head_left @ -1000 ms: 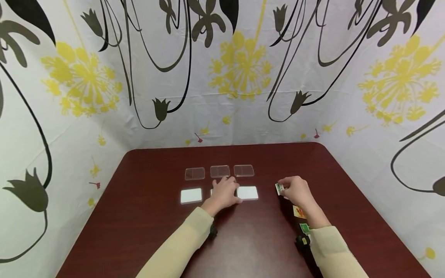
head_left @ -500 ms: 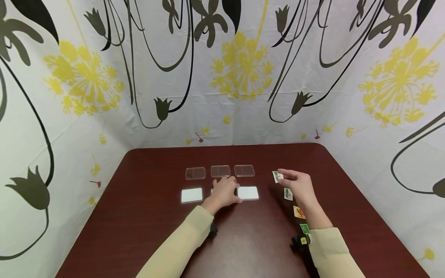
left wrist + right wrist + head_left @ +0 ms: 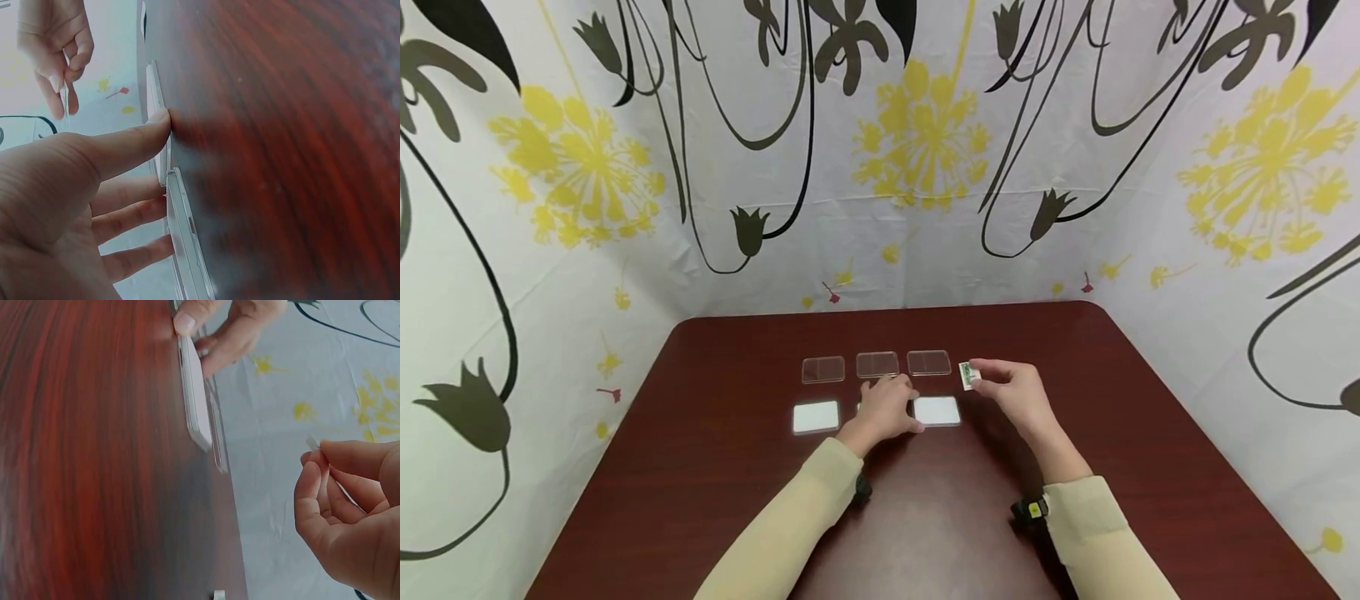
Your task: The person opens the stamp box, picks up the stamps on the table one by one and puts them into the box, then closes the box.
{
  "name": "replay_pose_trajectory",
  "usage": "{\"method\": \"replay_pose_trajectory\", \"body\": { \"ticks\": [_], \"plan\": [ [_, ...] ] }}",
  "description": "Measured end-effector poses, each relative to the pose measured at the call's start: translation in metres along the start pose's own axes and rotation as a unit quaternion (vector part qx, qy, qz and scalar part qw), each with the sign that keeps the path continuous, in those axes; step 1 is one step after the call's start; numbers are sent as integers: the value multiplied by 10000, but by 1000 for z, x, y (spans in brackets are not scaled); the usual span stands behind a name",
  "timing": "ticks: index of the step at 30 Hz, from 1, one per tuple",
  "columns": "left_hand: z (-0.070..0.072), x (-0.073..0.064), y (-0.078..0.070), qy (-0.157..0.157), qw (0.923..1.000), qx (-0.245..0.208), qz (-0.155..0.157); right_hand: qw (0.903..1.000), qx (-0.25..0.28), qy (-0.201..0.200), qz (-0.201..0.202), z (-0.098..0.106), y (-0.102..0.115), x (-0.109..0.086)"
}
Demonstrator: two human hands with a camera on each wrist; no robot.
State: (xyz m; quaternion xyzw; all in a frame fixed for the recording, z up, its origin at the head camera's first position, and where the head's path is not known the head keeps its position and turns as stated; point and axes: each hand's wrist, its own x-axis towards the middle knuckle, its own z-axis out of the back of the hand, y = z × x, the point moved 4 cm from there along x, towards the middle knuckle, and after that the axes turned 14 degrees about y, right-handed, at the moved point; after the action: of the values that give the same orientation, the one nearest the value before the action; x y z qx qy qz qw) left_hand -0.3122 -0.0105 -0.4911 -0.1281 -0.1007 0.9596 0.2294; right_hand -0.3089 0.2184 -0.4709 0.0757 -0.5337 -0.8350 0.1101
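Observation:
In the head view my left hand [image 3: 885,407] spans the middle white flat case [image 3: 185,231], covering nearly all of it. Its thumb sits at the near edge, by the right white case's [image 3: 937,411] corner, with the fingers at the far side; a light grip across the edges shows in the left wrist view. My right hand [image 3: 1011,396] pinches a small stamp-like card [image 3: 968,376], white with green print, between thumb and fingertips. The card is held up at the right of the rows. A left white case [image 3: 816,417] lies beside my left hand.
Three clear plastic lids, the left one [image 3: 823,369], middle one [image 3: 877,363] and right one [image 3: 929,362], lie in a row behind the cases. A patterned cloth [image 3: 925,267] hangs behind the dark red table [image 3: 737,500]. A black band [image 3: 1030,509] is on my right wrist.
My right hand has lifted the small card from the right-hand column and carried it left toward the cases. The other printed cards are hidden behind my right arm. My left hand stays put.

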Motion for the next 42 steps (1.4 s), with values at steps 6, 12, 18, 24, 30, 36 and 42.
{"method": "replay_pose_trajectory", "body": {
  "ticks": [6, 12, 18, 24, 30, 36, 42],
  "plan": [
    [0, 2, 1, -64, 9999, 47, 89, 9970, -770, -3, 104, -23, 11, 8],
    [0, 3, 3, -67, 9999, 51, 120, 9910, -1307, 231, 190, -46, 13, 14],
    [-1, 2, 5, -108, 9999, 52, 105, 9846, -1654, 489, 284, -64, 14, 19],
    [0, 1, 5, -189, 9998, 81, 70, 9808, -1854, 587, 144, -72, 15, 24],
    [1, -1, 4, -193, 9997, 173, 54, 9779, -1971, 688, -56, -76, 12, 26],
    [0, -3, 4, -202, 9995, 229, 41, 9753, -2095, 690, -128, -79, 11, 27],
    [-1, -1, 4, -235, 9994, 267, 46, 9718, -2254, 689, -111, -81, 13, 27]
  ]
}}
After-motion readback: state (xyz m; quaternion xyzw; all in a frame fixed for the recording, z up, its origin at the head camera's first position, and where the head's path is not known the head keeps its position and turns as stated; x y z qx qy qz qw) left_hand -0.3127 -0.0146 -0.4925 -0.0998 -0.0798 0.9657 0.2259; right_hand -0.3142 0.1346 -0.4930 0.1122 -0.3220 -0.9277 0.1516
